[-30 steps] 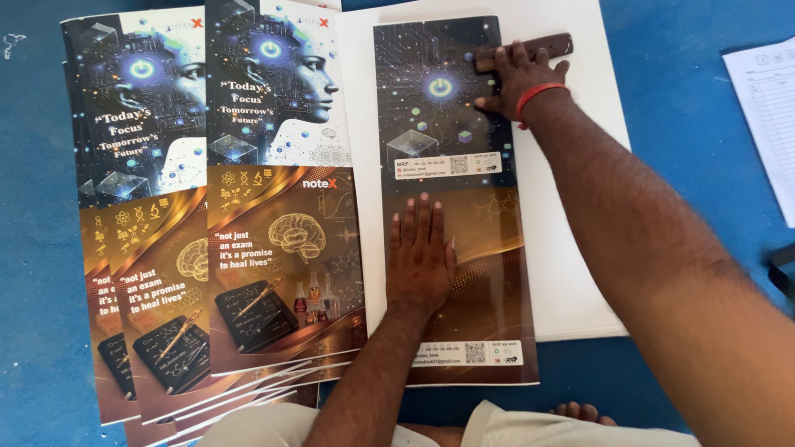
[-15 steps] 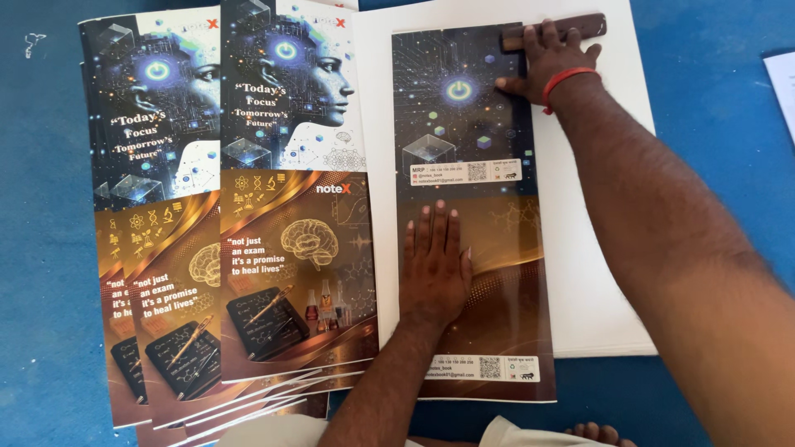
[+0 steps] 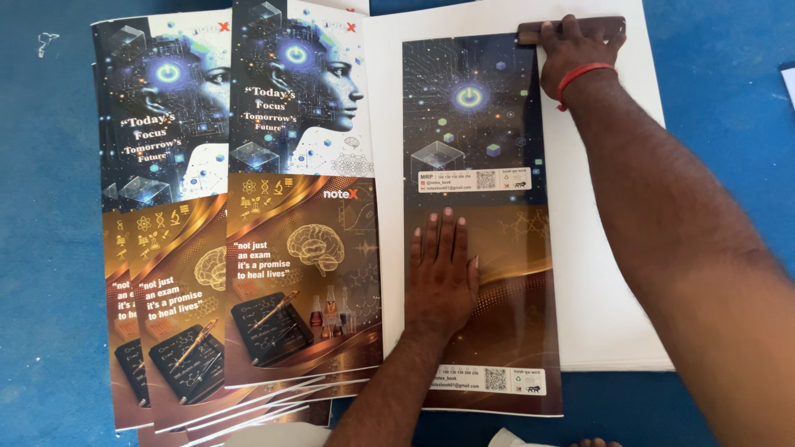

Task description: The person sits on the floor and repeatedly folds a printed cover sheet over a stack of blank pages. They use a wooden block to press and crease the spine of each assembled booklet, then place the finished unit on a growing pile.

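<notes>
A tall glossy printed cover sheet [image 3: 484,141], dark blue above and brown-gold below, lies folded over a white board [image 3: 604,273] on the blue floor. My left hand [image 3: 443,277] lies flat on the sheet's lower half, fingers together, pressing it down. My right hand [image 3: 571,51] is at the sheet's top right corner, gripping a small dark brown wooden block [image 3: 538,31] that rests across the top edge. To the left lies a fanned stack of the same printed covers [image 3: 248,248], showing a robot-face picture above and a brain picture below.
The blue floor [image 3: 50,290] surrounds everything. A white paper's corner [image 3: 788,79] shows at the right edge. Toes [image 3: 592,442] and light cloth [image 3: 517,439] peek in at the bottom edge.
My right hand with the wooden block has moved to the right along the sheet's top edge, toward its corner. My left hand has stayed flat on the lower half.
</notes>
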